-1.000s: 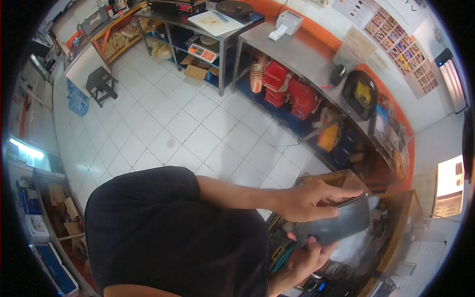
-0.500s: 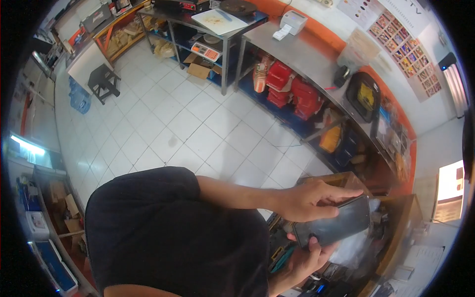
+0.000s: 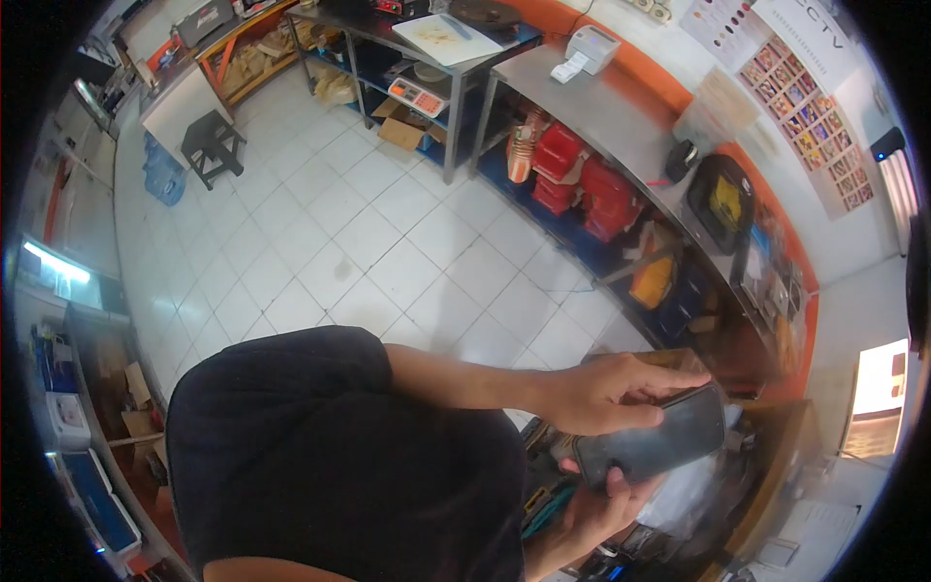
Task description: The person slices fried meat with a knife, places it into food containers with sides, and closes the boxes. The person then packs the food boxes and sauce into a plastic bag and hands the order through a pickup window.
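Observation:
A dark smartphone (image 3: 669,436) lies tilted across both hands, its glassy face up and dim. My left hand (image 3: 599,393) grips its upper edge, thumb on the glass and a finger stretched along the top side. Underneath, my right hand (image 3: 603,509) supports the lower edge, with its thumb pressed over the near corner; its other fingers are partly hidden behind the phone. Below the hands is an open box or drawer with a wooden rim (image 3: 781,475), holding clear plastic (image 3: 687,504) and other items I cannot make out.
A steel table (image 3: 606,102) carries a label printer (image 3: 592,50) and a black bag (image 3: 720,204). Red containers (image 3: 606,194) sit on its lower shelf. A black stool (image 3: 213,145) stands on the tiled floor (image 3: 398,272), near blue water bottles (image 3: 163,173).
The view has shifted slightly, so the room appears a little to the right and lower at the top. Both hands keep the same hold on the smartphone.

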{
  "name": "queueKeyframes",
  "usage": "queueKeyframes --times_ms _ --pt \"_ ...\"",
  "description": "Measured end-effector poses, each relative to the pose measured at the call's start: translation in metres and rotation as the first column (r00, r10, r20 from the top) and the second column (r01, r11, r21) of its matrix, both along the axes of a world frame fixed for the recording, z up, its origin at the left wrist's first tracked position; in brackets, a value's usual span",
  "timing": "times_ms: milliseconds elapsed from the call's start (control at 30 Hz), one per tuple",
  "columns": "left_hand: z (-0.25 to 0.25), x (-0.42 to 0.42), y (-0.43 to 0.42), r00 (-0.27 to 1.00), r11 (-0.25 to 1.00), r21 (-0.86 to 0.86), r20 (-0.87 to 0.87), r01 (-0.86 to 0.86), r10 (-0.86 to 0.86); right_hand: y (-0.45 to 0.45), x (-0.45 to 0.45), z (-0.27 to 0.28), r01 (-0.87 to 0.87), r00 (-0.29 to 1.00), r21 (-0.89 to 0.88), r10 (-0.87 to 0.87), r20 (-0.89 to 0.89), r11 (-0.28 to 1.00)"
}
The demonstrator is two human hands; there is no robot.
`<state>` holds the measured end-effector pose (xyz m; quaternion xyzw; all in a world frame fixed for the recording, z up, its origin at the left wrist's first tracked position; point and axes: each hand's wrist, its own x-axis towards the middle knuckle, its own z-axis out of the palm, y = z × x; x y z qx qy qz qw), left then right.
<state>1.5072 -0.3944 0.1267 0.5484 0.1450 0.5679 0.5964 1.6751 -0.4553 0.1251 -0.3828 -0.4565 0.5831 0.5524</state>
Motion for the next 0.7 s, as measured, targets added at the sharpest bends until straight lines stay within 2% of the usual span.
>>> queueKeyframes --times_ms 67,133,267,333,433,700 --pt "0.0 0.0 0.0 1.0 1.0 0.002 -0.024 -0.01 0.01 0.001 0.0 0.0 -0.051 0.997 0.036 0.049 0.056 0.998" --pt "0.001 -0.001 -0.001 0.999 1.0 -0.001 -0.033 -0.008 0.008 -0.001 -0.004 0.004 0.074 0.997 -0.066 -0.074 -0.007 0.995" --pt "0.001 0.002 0.0 0.999 1.0 0.007 -0.036 -0.007 0.007 -0.003 -0.006 0.007 0.106 0.99 -0.083 -0.113 -0.079 0.991" --pt "-0.001 0.005 0.002 0.999 1.0 0.01 -0.033 -0.002 0.002 -0.002 -0.001 0.002 0.073 0.997 -0.03 -0.072 0.031 0.997" --pt "-0.004 0.008 0.003 1.0 1.0 0.006 -0.029 0.006 -0.006 -0.003 -0.002 0.003 0.114 0.993 -0.044 -0.115 -0.018 0.993" --pt "-0.006 0.014 0.007 1.0 1.0 0.004 0.023 0.014 -0.014 -0.001 0.001 0.004 0.123 0.992 -0.029 -0.123 0.011 0.992"
